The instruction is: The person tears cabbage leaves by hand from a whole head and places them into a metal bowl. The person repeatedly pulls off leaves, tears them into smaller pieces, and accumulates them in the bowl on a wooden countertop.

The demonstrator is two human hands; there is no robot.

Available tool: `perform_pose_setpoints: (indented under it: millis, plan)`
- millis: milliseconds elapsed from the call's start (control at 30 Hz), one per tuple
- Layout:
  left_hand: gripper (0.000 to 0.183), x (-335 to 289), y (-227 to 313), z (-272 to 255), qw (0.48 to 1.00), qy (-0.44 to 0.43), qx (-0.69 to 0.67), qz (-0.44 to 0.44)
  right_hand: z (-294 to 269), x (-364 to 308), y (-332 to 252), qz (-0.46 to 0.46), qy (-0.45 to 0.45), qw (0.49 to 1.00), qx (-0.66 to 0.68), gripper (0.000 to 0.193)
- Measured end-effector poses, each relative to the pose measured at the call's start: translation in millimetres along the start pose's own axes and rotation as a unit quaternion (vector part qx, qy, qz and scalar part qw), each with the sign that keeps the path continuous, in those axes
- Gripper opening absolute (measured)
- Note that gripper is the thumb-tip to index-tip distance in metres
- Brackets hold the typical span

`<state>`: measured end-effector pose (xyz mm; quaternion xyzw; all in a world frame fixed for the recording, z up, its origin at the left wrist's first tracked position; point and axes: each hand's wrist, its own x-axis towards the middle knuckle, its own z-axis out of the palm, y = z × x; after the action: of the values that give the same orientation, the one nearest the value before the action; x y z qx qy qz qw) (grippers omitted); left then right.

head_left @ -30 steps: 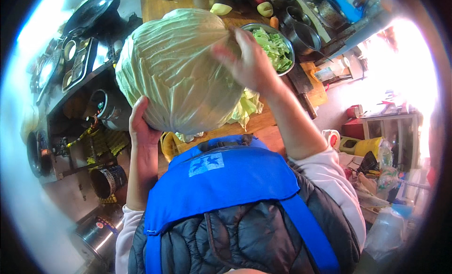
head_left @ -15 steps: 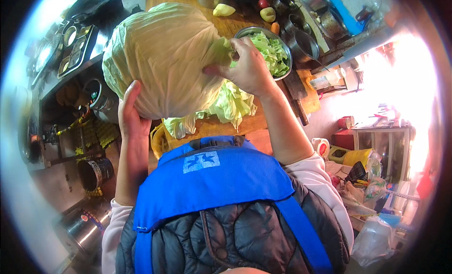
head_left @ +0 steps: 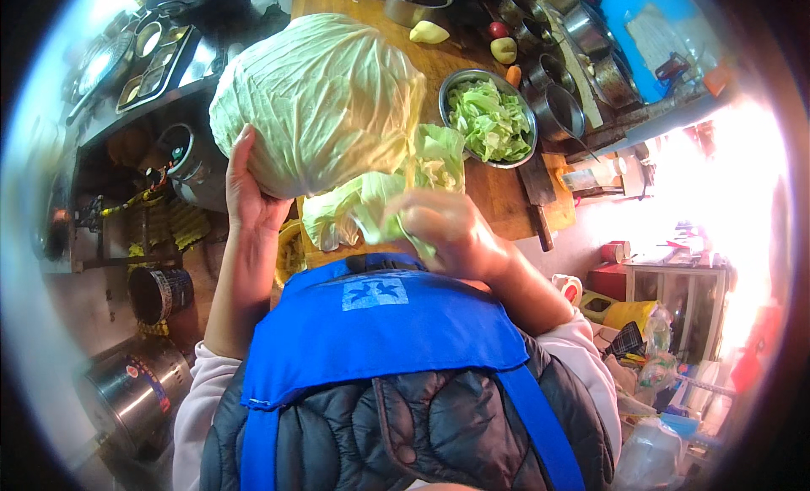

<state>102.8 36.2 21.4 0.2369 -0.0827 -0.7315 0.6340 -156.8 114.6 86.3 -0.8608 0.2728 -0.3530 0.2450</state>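
A large pale green cabbage (head_left: 316, 103) is held up above the wooden table. My left hand (head_left: 253, 191) supports it from the lower left, its thumb on the near side and the other fingers hidden beneath. Lower down, just in front of my chest, my right hand (head_left: 460, 234) is closed on a cabbage leaf, blurred by motion. A thin strip of leaf (head_left: 413, 158) runs down from the cabbage's right side toward that hand. Loose cabbage leaves (head_left: 443, 149) lie on the table (head_left: 498, 200) under the cabbage.
Right of the cabbage stands a metal bowl (head_left: 532, 141) of torn leaves (head_left: 489, 120). A cleaver (head_left: 537, 186) lies at the table's right side. Farther back are a pot (head_left: 405, 12), a pale peeled vegetable (head_left: 429, 32) and a carrot (head_left: 513, 75). A shelf with pans (head_left: 586, 31) borders the right.
My right hand has drawn down toward my chest from the cabbage's right edge, pulling a leaf with it. My left hand still supports the cabbage, which has turned slightly.
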Motion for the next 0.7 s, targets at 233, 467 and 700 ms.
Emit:
perform_pose_setpoints:
  millis: [233,467,700]
  plan:
    - [0.052,1,13,-6,0.996,-0.060,-0.052,-0.041,-15,-39,50,0.321,0.167,0.918,0.163,0.034]
    - [0.047,-9,14,-3,1.000,-0.027,-0.014,0.006,-32,14,57,0.261,0.100,0.944,-0.177,0.087]
    - [0.047,-12,1,7,0.982,-0.043,0.137,0.123,4,93,25,0.058,0.061,0.968,-0.236,0.073]
